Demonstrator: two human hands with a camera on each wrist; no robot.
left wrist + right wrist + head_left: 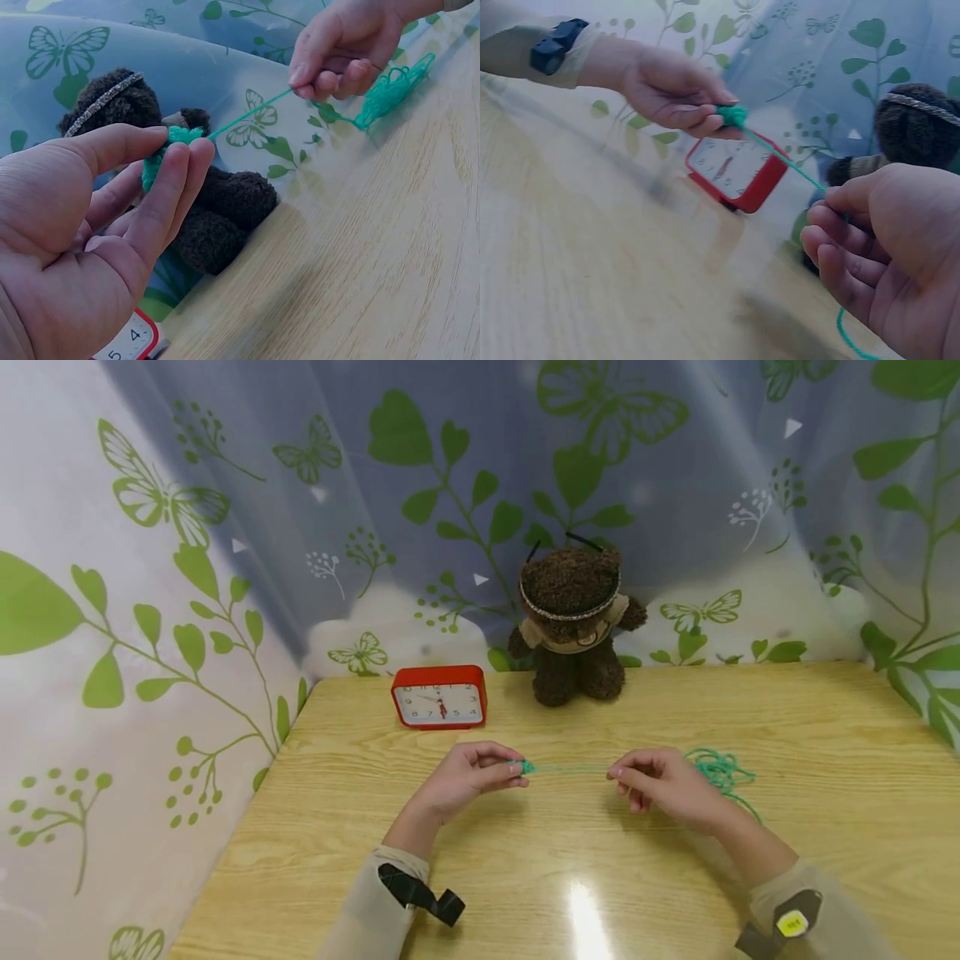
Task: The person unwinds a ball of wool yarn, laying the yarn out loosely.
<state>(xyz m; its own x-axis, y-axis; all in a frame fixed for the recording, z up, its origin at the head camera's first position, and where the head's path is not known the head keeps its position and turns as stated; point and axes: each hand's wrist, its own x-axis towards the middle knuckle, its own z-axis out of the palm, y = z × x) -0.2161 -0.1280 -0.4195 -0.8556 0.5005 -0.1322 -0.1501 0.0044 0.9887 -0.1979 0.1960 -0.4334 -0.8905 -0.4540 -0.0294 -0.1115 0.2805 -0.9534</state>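
Between thumb and fingers, my left hand (pixel 480 774) pinches a small bunched piece of green yarn work (pixel 180 137). A single green strand (pixel 786 160) runs from it, straight and taut, to my right hand (pixel 667 785). There the thumb and forefinger pinch the strand, while the other fingers curl loosely below. Past the right hand the yarn hangs down and leads to a loose tangle of green yarn (pixel 718 770) on the table. Both hands are over the middle of the table, a short way apart. The left fingers partly hide the bunched piece.
A red alarm clock (pixel 439 697) stands behind the left hand on the wooden table (pixel 510 877). Farther back, a dark brown plush toy (pixel 573 618) leans against the leaf-patterned curtain (pixel 480 560). Both wrists carry strapped devices.
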